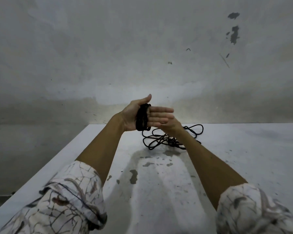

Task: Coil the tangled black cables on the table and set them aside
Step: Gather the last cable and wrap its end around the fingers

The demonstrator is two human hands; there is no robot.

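Cable tangle point(172, 138) mid-table point(243, 157) — sides bare

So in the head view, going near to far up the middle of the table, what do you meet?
Patterned sleeves → dark stains on the table → loose black cable on the table → left hand wrapped with the coiled cable → wall.

Black cable coil point(142, 118) wraps the flat left hand point(139, 115); loose cable point(169, 139) lies on the tabletop point(243, 157) below it.
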